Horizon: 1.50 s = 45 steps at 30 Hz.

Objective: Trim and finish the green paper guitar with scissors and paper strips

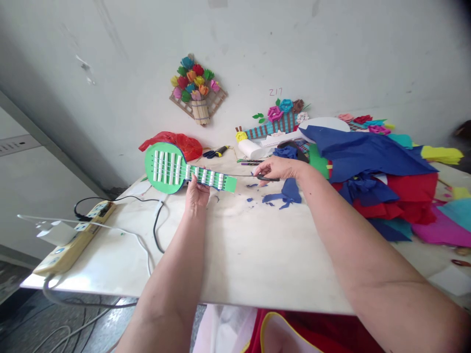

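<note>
My left hand (198, 195) is closed round the neck of a green craft guitar (149, 164), held above the table. White rolled strips and thin strings run across its round body and along its neck, and dark blue edging shows on its rim. In my right hand (277, 168) is a pair of scissors (270, 179) with dark handles. Their thin blades point left toward the end of the neck; whether they touch it I cannot tell. Under my right hand lie a torn piece of blue crepe paper (290, 192) and several small blue scraps.
A power strip (69, 240) with cables lies at the table's left edge. Behind the guitar are a red plastic bag (184, 144) and yellow-black pliers (217, 152). Coloured paper (371, 152) is heaped at the right. Paper flowers (193, 81) rest against the wall.
</note>
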Each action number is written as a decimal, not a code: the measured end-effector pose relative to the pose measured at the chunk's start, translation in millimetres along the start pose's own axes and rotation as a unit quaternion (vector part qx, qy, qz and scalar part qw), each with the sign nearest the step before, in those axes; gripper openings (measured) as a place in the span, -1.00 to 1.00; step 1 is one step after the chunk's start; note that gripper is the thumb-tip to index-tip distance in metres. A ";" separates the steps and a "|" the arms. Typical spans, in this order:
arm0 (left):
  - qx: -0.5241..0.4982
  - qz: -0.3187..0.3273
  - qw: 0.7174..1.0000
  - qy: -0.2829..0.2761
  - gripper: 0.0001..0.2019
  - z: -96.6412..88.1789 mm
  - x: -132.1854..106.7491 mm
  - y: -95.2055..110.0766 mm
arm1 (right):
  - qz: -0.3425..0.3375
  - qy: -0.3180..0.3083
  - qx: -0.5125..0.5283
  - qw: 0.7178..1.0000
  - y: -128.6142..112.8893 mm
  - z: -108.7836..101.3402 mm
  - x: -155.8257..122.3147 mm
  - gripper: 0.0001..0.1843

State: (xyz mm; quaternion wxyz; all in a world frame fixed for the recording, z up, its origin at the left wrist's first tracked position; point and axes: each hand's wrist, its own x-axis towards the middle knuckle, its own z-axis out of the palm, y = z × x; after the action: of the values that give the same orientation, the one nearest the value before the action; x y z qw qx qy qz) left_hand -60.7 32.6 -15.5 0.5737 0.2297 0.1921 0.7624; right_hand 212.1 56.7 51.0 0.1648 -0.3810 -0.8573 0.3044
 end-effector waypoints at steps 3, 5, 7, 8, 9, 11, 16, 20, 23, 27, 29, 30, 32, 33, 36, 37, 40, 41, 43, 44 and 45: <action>-0.008 -0.003 1.000 -0.007 -0.73 0.4 -0.4 -0.2 | -0.008 0.001 -0.020 1.000 -1.4 2.7 2.4 -0.49; -0.021 -0.002 1.000 -0.011 -0.72 0.0 0.0 -0.6 | -0.012 -0.004 -0.021 1.000 -3.2 5.3 4.2 -0.48; -0.027 0.000 1.000 -0.008 -0.72 -0.1 0.2 -1.0 | -0.018 -0.010 -0.012 1.000 -5.6 8.6 6.0 -0.47; -0.028 0.002 1.000 -0.006 -0.72 -0.1 0.2 -1.1 | -0.023 -0.014 -0.006 1.000 -6.7 10.4 7.0 -0.47; -0.027 0.004 1.000 -0.004 -0.72 0.1 0.1 -1.3 | -0.029 -0.016 0.000 0.999 -7.6 12.2 8.0 -0.47; -0.025 0.007 1.000 -0.005 -0.72 0.3 -0.1 -1.4 | -0.039 -0.018 0.012 0.999 -8.6 15.3 9.8 -0.47; -0.032 0.017 0.999 -0.003 -0.71 1.9 -1.3 -1.6 | -0.035 -0.030 0.044 0.998 -11.5 17.3 10.2 -0.49; -0.029 0.025 0.999 0.004 -0.70 4.7 -3.1 -1.2 | -0.026 -0.038 0.053 0.998 -16.0 15.1 7.6 -0.53; -0.028 0.029 0.999 0.007 -0.71 5.2 -3.2 -1.2 | -0.028 -0.034 0.062 0.997 -17.5 14.0 6.8 -0.54; -0.018 0.034 0.999 0.010 -0.73 4.5 -2.3 -1.8 | -0.022 -0.035 0.060 0.997 -19.3 14.0 6.8 -0.51; -0.011 0.033 0.999 0.009 -0.73 4.8 -2.4 -2.1 | -0.014 -0.033 0.052 0.998 -22.2 14.4 6.5 -0.51; -0.010 0.032 0.999 0.009 -0.72 5.2 -2.6 -2.1 | -0.010 -0.032 0.048 0.998 -24.2 14.7 6.4 -0.50; -0.017 0.028 0.999 0.008 -0.72 6.1 -3.2 -2.0 | -0.004 -0.029 0.041 0.999 -28.8 15.5 5.9 -0.49; -0.021 0.026 0.999 0.007 -0.71 6.6 -3.6 -2.0 | -0.002 -0.028 0.039 0.999 -31.1 16.0 5.7 -0.49; -0.029 0.025 0.999 0.001 -0.71 7.3 -4.1 -2.1 | 0.004 -0.019 0.032 0.999 -35.5 17.4 5.9 -0.48; -0.028 0.025 0.999 -0.001 -0.71 7.1 -4.0 -2.3 | 0.008 -0.016 0.030 0.999 -35.9 17.7 6.2 -0.49; -0.013 0.025 1.000 -0.007 -0.72 5.4 -2.8 -3.1 | 0.010 -0.015 0.025 1.000 -34.5 17.7 7.3 -0.48; -0.008 0.027 1.000 -0.010 -0.73 4.6 -2.2 -3.4 | 0.009 -0.017 0.025 1.000 -33.8 17.4 7.5 -0.47; -0.005 0.030 0.999 -0.016 -0.73 3.0 -1.0 -4.0 | 0.006 -0.024 0.027 0.999 -32.5 16.5 7.4 -0.47; -0.007 0.030 0.999 -0.019 -0.73 2.4 -0.6 -4.2 | 0.005 -0.028 0.028 0.999 -32.2 16.1 7.1 -0.46; -0.009 0.029 0.999 -0.020 -0.73 2.1 -0.3 -4.3 | 0.005 -0.032 0.030 0.999 -32.0 15.6 6.8 -0.46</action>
State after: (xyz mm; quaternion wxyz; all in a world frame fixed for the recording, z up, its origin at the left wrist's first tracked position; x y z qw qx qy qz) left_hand -56.0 33.6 -16.2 0.5569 0.2454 0.1665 0.7758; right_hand 181.9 38.8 60.2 0.1470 -0.3707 -0.8505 0.3428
